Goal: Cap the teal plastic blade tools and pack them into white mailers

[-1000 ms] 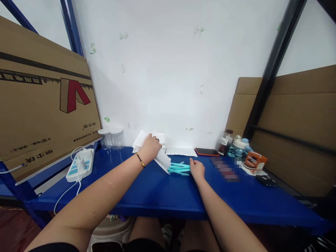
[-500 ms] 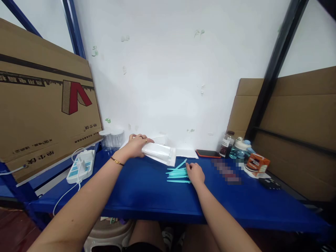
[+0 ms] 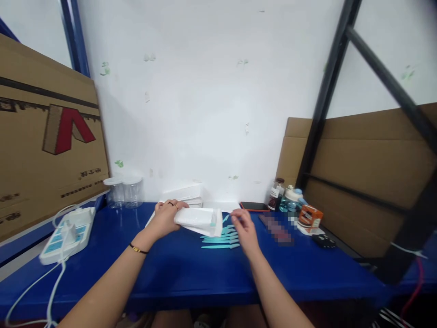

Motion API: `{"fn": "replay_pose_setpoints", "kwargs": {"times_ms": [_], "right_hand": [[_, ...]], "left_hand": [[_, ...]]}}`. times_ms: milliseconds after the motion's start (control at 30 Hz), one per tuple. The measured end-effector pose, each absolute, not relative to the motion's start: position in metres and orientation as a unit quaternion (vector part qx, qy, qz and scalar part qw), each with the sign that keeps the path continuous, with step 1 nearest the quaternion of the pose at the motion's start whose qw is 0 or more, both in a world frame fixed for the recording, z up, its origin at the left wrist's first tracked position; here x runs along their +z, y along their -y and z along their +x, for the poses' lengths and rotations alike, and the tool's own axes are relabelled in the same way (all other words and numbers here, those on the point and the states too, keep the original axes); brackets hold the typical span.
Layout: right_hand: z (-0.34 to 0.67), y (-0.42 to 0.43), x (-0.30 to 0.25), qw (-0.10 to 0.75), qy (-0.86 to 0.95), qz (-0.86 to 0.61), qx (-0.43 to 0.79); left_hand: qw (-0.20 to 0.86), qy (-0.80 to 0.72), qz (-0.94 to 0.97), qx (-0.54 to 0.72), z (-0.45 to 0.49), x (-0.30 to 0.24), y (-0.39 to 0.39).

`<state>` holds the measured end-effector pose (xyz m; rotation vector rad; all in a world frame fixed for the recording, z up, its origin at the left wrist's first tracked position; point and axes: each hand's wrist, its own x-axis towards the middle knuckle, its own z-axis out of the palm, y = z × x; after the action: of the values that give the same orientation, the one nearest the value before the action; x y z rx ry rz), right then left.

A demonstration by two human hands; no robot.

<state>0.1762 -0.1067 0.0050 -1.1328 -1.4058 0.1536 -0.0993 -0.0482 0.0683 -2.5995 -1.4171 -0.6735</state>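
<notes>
Centrally, slim turquoise sticks (image 3: 220,247) lie in a loose row on a blue table (image 3: 191,275) — the left hand (image 3: 166,218) grips a white packet (image 3: 196,218) near their far side; the right hand (image 3: 246,231), fingers bent, is at their right ends — whether gripping one, I cannot tell.

**Both My Arms Reached Forward**

My left forearm (image 3: 114,278) slanted in from the near left; my left hand (image 3: 168,217) had its back upward, fingers curled in a grip. My right forearm (image 3: 273,282) angled from the near right, my right hand (image 3: 245,228) apart, fingers bent leftward.
</notes>
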Motion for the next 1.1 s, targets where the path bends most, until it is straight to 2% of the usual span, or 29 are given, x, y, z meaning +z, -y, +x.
{"fn": "replay_pose_setpoints", "kwargs": {"times_ms": [100, 333, 567, 700, 767, 867, 933, 1000, 1100], "right_hand": [[0.162, 0.12, 0.019, 0.535, 0.687, -0.475, 0.126], [0.159, 0.111, 0.012, 0.399, 0.692, -0.591, 0.112], [0.191, 0.108, -0.001, 0.42, 0.666, -0.605, 0.117], [0.206, 0.105, -0.017, 0.387, 0.69, -0.602, 0.108], [0.209, 0.106, -0.019, 0.403, 0.691, -0.589, 0.115], [0.211, 0.118, -0.002, 0.486, 0.666, -0.546, 0.149], [0.212, 0.134, 0.018, 0.514, 0.661, -0.5, 0.22], [0.213, 0.153, 0.04, 0.515, 0.674, -0.463, 0.256], [0.211, 0.18, 0.063, 0.468, 0.7, -0.434, 0.321]], "left_hand": [[0.083, 0.467, -0.854, -0.213, -0.079, 0.063, 0.052], [0.116, 0.442, -0.86, -0.228, -0.055, 0.052, 0.072], [0.119, 0.535, -0.818, -0.176, -0.121, 0.026, 0.045], [0.049, 0.606, -0.788, -0.099, -0.17, 0.009, 0.028], [0.01, 0.622, -0.778, -0.086, -0.185, 0.005, 0.026], [-0.024, 0.607, -0.787, -0.103, -0.191, 0.005, 0.029], [-0.036, 0.598, -0.791, -0.124, -0.185, 0.005, 0.033], [-0.031, 0.6, -0.786, -0.145, -0.174, 0.004, 0.037], [-0.027, 0.603, -0.783, -0.152, -0.157, -0.005, 0.037]]}}
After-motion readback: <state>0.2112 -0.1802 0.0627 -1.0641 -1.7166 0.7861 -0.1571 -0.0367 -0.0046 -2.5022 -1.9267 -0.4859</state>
